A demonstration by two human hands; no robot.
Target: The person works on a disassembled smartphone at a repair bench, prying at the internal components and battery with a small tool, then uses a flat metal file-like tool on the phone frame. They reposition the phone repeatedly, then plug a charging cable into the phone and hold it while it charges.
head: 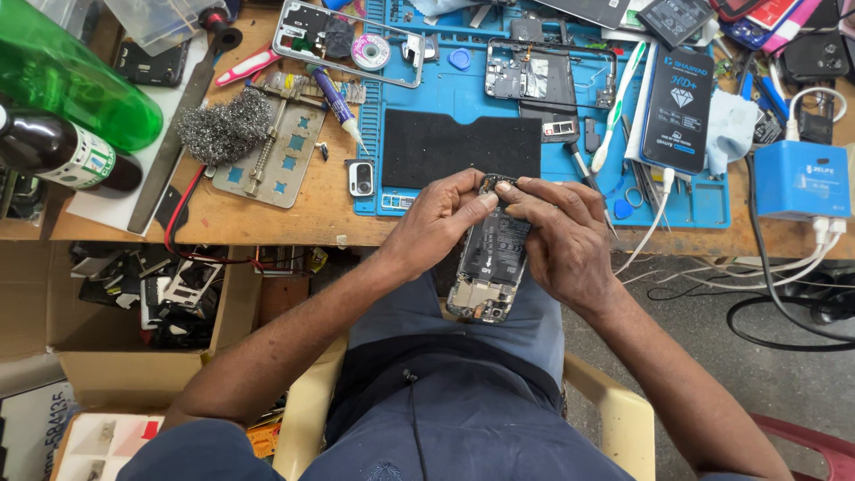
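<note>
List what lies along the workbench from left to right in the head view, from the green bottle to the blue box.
Green bottle → steel wool wad → metal holding jig → black pad on the blue work mat → dark flat package → blue box.

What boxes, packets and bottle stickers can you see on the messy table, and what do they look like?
Screen protector packet: flat, tall, black with a diamond picture, right of the blue mat.
Blue charger box: small, boxy, at the table's right edge, white cables plugged in.
Dark bottle: lying at far left, white-and-green label.
Cardboard box: brown, open, below the table, full of parts.
</note>
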